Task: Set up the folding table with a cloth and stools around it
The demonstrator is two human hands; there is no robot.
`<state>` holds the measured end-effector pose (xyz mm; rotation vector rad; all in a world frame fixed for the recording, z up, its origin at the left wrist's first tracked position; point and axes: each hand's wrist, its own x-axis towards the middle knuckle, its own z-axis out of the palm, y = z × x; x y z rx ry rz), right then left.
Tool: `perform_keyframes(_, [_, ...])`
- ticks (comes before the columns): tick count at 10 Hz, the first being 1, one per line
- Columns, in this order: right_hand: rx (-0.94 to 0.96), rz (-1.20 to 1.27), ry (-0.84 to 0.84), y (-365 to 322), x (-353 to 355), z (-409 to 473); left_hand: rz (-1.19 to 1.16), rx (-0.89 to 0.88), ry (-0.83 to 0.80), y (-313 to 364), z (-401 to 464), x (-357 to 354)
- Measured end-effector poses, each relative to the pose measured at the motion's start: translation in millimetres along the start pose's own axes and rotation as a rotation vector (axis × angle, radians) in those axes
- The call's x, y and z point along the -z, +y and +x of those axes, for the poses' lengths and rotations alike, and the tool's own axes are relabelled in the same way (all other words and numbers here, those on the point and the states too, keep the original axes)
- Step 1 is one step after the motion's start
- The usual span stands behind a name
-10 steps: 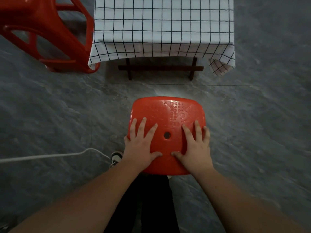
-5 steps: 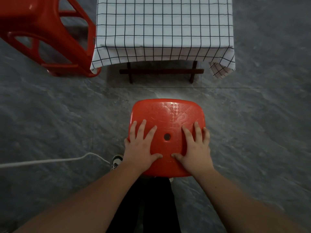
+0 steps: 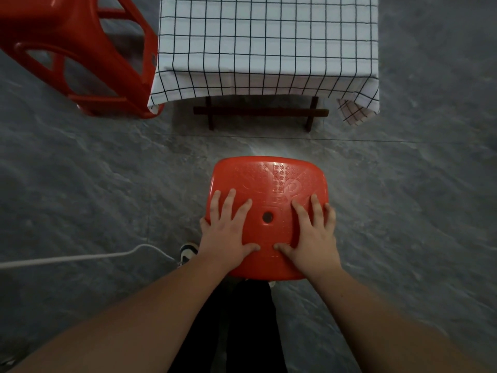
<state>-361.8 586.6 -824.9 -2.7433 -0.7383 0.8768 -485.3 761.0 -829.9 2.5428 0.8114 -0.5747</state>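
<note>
A red moulded-plastic stool [image 3: 271,189] with an embossed seat and a small round hole at its middle stands on the grey stone-patterned tile floor [image 3: 80,184], near the front edge of the low folding table and apart from it. The left hand [image 3: 227,230] lies flat on the left half of the seat, fingers spread and thumb pointing inward; the right hand [image 3: 312,234] lies flat on the right half in the same way, its outer fingers reaching the seat's right edge. The two thumbs nearly meet below the hole. The table is draped in a white cloth with a black grid pattern [image 3: 266,47], and its dark wooden leg frame [image 3: 261,113] shows beneath the hem. A second red plastic stool [image 3: 78,49] stands just beside the table's left side, touching the cloth's corner. A white cable [image 3: 80,258] runs across the floor at left, near a dark shoe with a white toe [image 3: 187,253].
</note>
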Motion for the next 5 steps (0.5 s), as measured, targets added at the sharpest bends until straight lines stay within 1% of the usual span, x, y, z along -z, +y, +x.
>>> perform_keyframes(2, [-0.009, -0.005, -0.015, -0.6, 1.3, -0.6, -0.010, 0.005, -0.018, -0.3, 2.0, -0.2])
perform_keyframes(4, [-0.052, -0.004, -0.075, -8.2, 7.5, 1.1, -0.012, 0.019, -0.056, 0.4, -1.4, 7.4])
perform_keyframes(5, [-0.059, -0.032, -0.141, -13.6, 12.2, 1.2, -0.016, 0.002, -0.064, 2.5, -0.1, 16.4])
